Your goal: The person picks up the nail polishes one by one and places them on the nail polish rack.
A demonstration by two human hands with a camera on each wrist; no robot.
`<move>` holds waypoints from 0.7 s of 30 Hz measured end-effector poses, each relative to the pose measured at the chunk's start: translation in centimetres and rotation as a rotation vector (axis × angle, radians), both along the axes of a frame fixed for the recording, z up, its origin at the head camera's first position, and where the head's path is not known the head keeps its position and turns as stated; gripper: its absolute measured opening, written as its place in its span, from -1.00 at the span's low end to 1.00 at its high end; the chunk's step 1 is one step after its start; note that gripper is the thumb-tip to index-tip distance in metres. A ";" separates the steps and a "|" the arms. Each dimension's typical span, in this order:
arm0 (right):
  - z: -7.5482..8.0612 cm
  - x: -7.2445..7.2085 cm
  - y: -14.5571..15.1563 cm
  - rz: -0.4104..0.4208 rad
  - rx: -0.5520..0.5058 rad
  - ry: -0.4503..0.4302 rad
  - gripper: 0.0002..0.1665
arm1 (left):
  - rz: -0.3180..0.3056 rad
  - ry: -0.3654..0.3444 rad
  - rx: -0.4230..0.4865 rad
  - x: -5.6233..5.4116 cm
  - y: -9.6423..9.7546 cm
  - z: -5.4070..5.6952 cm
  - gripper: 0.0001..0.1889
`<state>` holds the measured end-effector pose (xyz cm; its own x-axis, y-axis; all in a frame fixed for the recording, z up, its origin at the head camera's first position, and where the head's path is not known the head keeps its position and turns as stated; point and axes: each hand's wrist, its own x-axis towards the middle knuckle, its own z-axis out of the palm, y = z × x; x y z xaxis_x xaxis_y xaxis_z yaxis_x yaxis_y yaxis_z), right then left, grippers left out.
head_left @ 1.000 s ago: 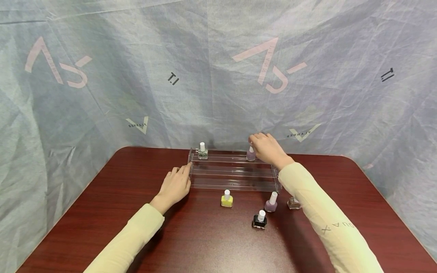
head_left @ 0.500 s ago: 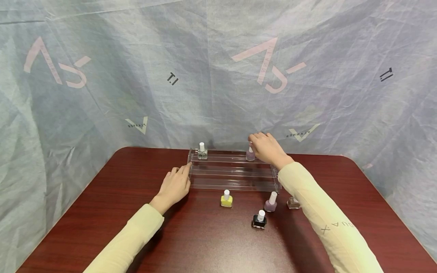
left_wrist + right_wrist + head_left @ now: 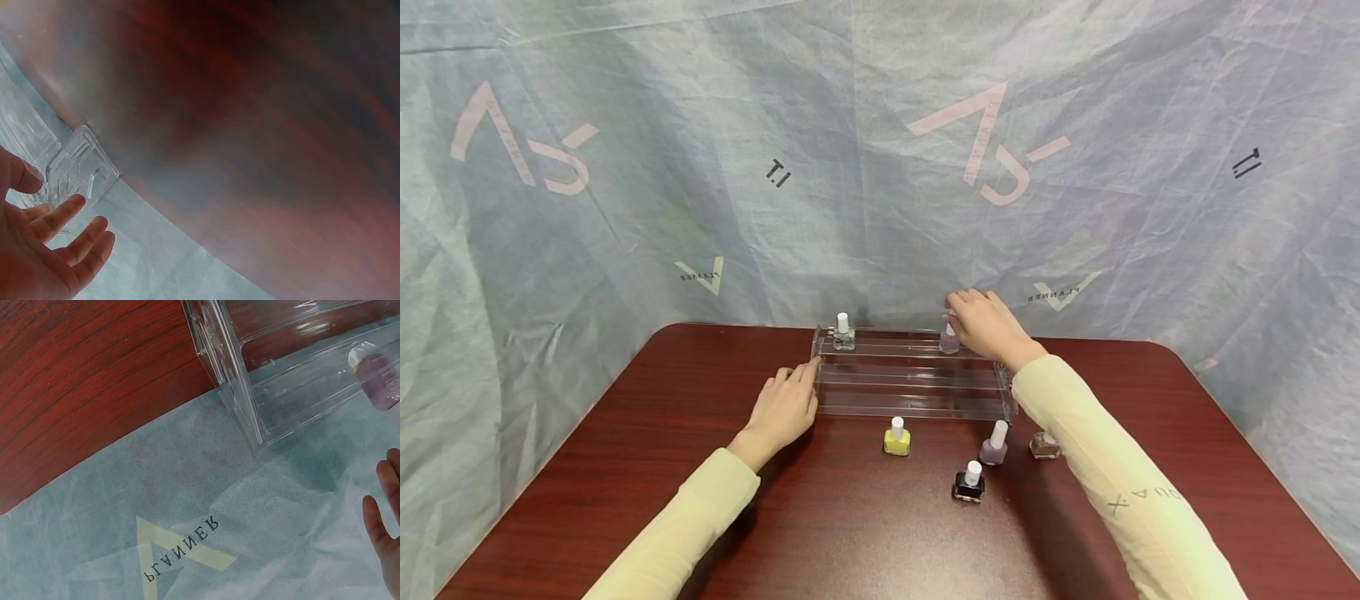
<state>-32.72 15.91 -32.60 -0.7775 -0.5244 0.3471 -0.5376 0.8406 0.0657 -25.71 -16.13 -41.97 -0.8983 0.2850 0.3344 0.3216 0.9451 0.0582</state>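
Note:
My right hand (image 3: 988, 327) pinches the cap of a purple nail polish bottle (image 3: 950, 340) at the back tier of a clear stepped rack (image 3: 917, 371); in the right wrist view this purple bottle (image 3: 380, 381) overlaps the shelf, its cap end out of frame. My left hand (image 3: 781, 407) is at the rack's left end. The left wrist view shows that end panel (image 3: 81, 165) by the thumb (image 3: 25, 178) and index finger, other fingers extended. A clear, glittery nail polish bottle (image 3: 844, 335) with a white cap stands at the left of the back tier.
On the table (image 3: 865, 533) before the rack stand a yellow bottle (image 3: 897, 440), a black bottle (image 3: 969, 486), another purple bottle (image 3: 994, 450) and a brown bottle (image 3: 1043, 446), partly behind the right sleeve. A grey printed cloth (image 3: 880, 208) hangs behind the table.
Both hands keep their places at the rack and the purple bottle. The view shifts very slightly; the bottles and rack stay where they were.

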 end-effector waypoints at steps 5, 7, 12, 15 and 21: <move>0.3 0.2 0.2 0.011 -0.005 0.019 -0.81 | -0.003 0.009 0.002 0.0 0.0 0.0 -0.46; 0.4 0.3 0.2 0.015 -0.002 0.028 -0.80 | -0.002 0.011 0.000 0.0 0.0 0.0 -0.46; 0.7 0.6 0.5 0.020 0.007 0.059 -0.80 | -0.001 0.013 -0.005 0.0 0.0 0.0 -0.46; 0.9 0.9 0.7 0.025 0.003 0.090 -0.82 | -0.002 0.012 -0.004 0.0 0.0 0.0 -0.45; 0.9 1.3 1.1 0.050 0.003 0.167 -0.82 | -0.002 0.004 -0.004 0.0 0.0 0.1 -0.45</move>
<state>-31.40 17.00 -31.71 -0.6821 -0.5620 0.4678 -0.5599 0.8129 0.1602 -25.68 -16.13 -41.87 -0.8963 0.2881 0.3370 0.3235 0.9447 0.0529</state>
